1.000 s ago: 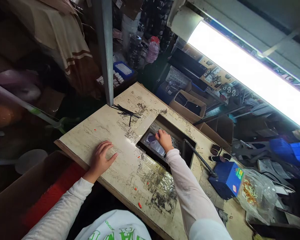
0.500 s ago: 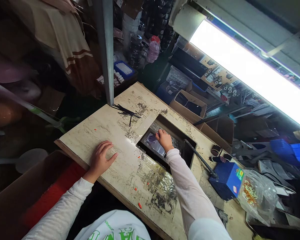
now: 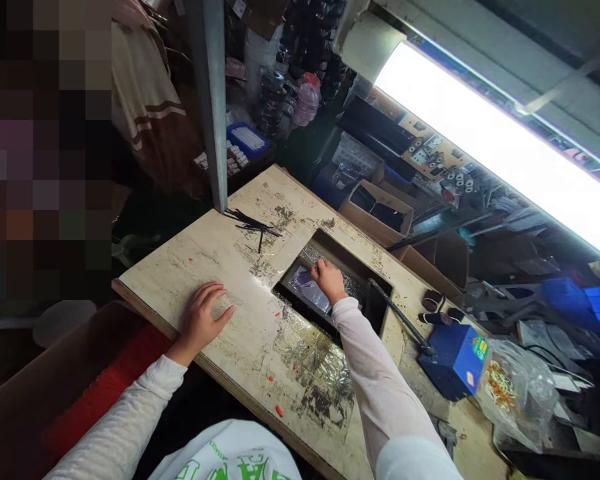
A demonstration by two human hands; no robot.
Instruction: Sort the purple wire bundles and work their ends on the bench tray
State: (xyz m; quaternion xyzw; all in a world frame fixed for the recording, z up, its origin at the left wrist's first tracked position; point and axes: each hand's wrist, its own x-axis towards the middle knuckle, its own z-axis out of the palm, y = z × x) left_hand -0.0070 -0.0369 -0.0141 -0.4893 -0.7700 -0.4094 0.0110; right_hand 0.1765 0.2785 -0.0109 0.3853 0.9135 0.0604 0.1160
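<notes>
The rectangular, dark-walled basin (image 3: 353, 257) is recessed in the worn, pale, flat tabletop (image 3: 167, 273); its long axis runs from upper left to lower right, and its interior is glossy. The right hand (image 3: 329, 280) is over the basin, fingers bunched; whether they pinch anything cannot be told. The left hand (image 3: 205, 320) lies palm-down on the tabletop, thumb spread. Thin, straight black strips (image 3: 253, 225) lie beyond.
</notes>
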